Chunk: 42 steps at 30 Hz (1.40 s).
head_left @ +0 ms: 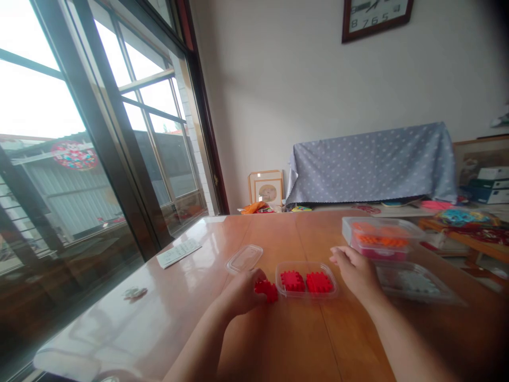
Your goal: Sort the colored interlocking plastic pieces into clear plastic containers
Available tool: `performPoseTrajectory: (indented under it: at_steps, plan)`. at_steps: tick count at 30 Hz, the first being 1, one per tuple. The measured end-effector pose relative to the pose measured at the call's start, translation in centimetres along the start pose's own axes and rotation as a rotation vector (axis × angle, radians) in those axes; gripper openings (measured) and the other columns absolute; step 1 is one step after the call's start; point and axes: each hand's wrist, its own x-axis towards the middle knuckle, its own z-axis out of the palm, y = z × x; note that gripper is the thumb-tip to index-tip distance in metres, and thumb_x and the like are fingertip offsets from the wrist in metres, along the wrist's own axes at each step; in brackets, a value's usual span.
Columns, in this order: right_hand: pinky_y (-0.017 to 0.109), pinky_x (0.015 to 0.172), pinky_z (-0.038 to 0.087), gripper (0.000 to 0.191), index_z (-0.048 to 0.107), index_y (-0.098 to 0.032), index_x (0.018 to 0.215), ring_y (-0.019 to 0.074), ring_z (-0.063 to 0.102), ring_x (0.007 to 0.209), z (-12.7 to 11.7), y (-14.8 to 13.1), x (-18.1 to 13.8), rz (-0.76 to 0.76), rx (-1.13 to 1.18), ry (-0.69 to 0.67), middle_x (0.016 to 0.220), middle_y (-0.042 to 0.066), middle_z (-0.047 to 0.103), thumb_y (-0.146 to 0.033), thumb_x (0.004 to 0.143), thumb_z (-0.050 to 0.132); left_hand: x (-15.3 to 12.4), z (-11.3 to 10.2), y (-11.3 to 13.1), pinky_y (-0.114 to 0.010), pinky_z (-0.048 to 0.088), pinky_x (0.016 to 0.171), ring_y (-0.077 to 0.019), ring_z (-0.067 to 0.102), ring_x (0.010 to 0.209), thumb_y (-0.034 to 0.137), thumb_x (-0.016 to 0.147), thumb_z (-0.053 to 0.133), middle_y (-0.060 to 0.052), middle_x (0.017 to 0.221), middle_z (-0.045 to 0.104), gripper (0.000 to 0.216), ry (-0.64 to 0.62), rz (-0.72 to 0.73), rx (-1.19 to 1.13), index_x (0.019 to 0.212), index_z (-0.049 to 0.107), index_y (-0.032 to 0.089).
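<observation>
My left hand [247,292] is closed round some red toothed pieces [271,292], just left of a clear plastic box [301,295]. Inside that box two stacks of toothed pieces lie side by side: a darker red stack [292,281] and a bright red stack [319,283]. On the box's right, my right hand [358,273] hovers with its fingers curled together. Whether anything is between those fingers is hidden. A clear lid [245,258] lies on the table beyond my left hand.
At the right stand a clear box with orange pieces [379,233], a pink container [382,251] below it, and a clear tray with pale pieces [417,282]. A printed paper [180,252] and a small crumpled item [134,293] lie left on the wooden table [286,345].
</observation>
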Motion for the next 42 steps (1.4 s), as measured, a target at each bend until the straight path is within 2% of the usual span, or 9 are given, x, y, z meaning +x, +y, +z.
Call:
performPoseTrajectory:
  at_steps: [6, 9, 12, 18, 24, 29, 35, 39, 42]
  plan:
    - [0.032, 0.079, 0.048, 0.037, 0.070, -0.026, 0.087, 0.0235, 0.072, 0.083, 0.1, -0.1, 0.0, 0.004, 0.010, 0.008, 0.086, 0.003, 0.079, -0.058, 0.090, 0.053, 1.9, -1.3, 2.1, -0.030, 0.051, 0.080, -0.0199, 0.065, 0.088, 0.019, 0.075, 0.068, -0.004, 0.098, 0.070, 0.024, 0.190, 0.114, 0.028, 0.098, 0.066, 0.023]
    - [0.032, 0.079, 0.049, 0.036, 0.070, -0.026, 0.088, 0.0235, 0.072, 0.085, 0.2, -0.2, -0.1, 0.000, 0.021, -0.006, 0.086, 0.002, 0.079, -0.057, 0.090, 0.053, 3.3, -1.1, 4.0, -0.030, 0.051, 0.081, -0.0209, 0.065, 0.091, 0.020, 0.075, 0.069, -0.004, 0.098, 0.072, 0.025, 0.159, 0.181, 0.055, 0.099, 0.067, 0.024]
    - [0.032, 0.080, 0.049, 0.036, 0.070, -0.026, 0.088, 0.0237, 0.072, 0.086, 0.1, -0.5, -0.2, 0.000, 0.031, -0.017, 0.085, 0.003, 0.079, -0.057, 0.091, 0.053, 4.6, -0.3, 5.6, -0.030, 0.051, 0.080, -0.0228, 0.066, 0.092, 0.021, 0.072, 0.071, -0.004, 0.101, 0.073, 0.031, 0.104, 0.179, 0.075, 0.102, 0.069, 0.024]
    - [0.032, 0.080, 0.049, 0.035, 0.070, -0.026, 0.086, 0.0236, 0.072, 0.086, -0.1, -1.0, -0.3, 0.003, 0.031, -0.002, 0.086, 0.002, 0.079, -0.056, 0.091, 0.052, 6.1, 1.2, 6.8, -0.036, 0.050, 0.088, -0.0292, 0.063, 0.103, 0.025, 0.069, 0.074, -0.006, 0.106, 0.073, 0.034, 0.012, 0.136, 0.135, 0.102, 0.071, 0.025]
    - [0.032, 0.079, 0.049, 0.036, 0.071, -0.026, 0.089, 0.0232, 0.073, 0.085, -0.3, -1.1, -0.2, 0.001, 0.036, 0.005, 0.085, 0.003, 0.079, -0.057, 0.090, 0.052, 5.6, 0.9, 5.9, -0.038, 0.049, 0.090, -0.0303, 0.062, 0.105, 0.029, 0.074, 0.074, -0.007, 0.110, 0.072, 0.033, 0.036, 0.108, 0.135, 0.107, 0.071, 0.024]
    - [0.033, 0.079, 0.049, 0.038, 0.072, -0.025, 0.091, 0.0244, 0.072, 0.085, -0.3, -1.1, -0.2, 0.007, 0.040, 0.005, 0.086, 0.004, 0.079, -0.057, 0.090, 0.052, 3.9, -0.1, 3.4, -0.036, 0.051, 0.089, -0.0269, 0.064, 0.104, 0.024, 0.080, 0.067, -0.008, 0.112, 0.071, 0.030, 0.073, 0.089, 0.056, 0.110, 0.068, 0.022]
    - [0.032, 0.077, 0.049, 0.037, 0.071, -0.025, 0.089, 0.0240, 0.072, 0.085, -0.2, -0.9, -0.2, 0.001, 0.034, 0.007, 0.085, 0.004, 0.079, -0.057, 0.090, 0.053, 1.2, 0.2, 0.5, -0.036, 0.053, 0.089, -0.0264, 0.065, 0.104, 0.029, 0.073, 0.075, -0.007, 0.117, 0.069, 0.041, -0.006, -0.028, -0.019, 0.113, 0.066, 0.021]
    - [0.032, 0.075, 0.048, 0.037, 0.071, -0.024, 0.087, 0.0243, 0.072, 0.083, -0.2, -0.8, -0.2, -0.011, 0.017, 0.007, 0.085, 0.004, 0.079, -0.057, 0.090, 0.053, 0.2, 0.8, 0.4, -0.034, 0.052, 0.087, -0.0257, 0.064, 0.103, 0.026, 0.068, 0.076, -0.007, 0.116, 0.069, 0.049, -0.076, -0.063, -0.009, 0.115, 0.063, 0.022]
    - [0.032, 0.076, 0.048, 0.036, 0.070, -0.025, 0.086, 0.0242, 0.072, 0.084, -0.3, -0.8, -0.3, -0.016, 0.014, 0.004, 0.085, 0.003, 0.079, -0.056, 0.090, 0.053, 0.0, 1.2, 0.6, -0.032, 0.051, 0.081, -0.0238, 0.064, 0.097, 0.021, 0.068, 0.071, -0.007, 0.111, 0.069, 0.042, -0.122, -0.069, -0.002, 0.109, 0.062, 0.021]
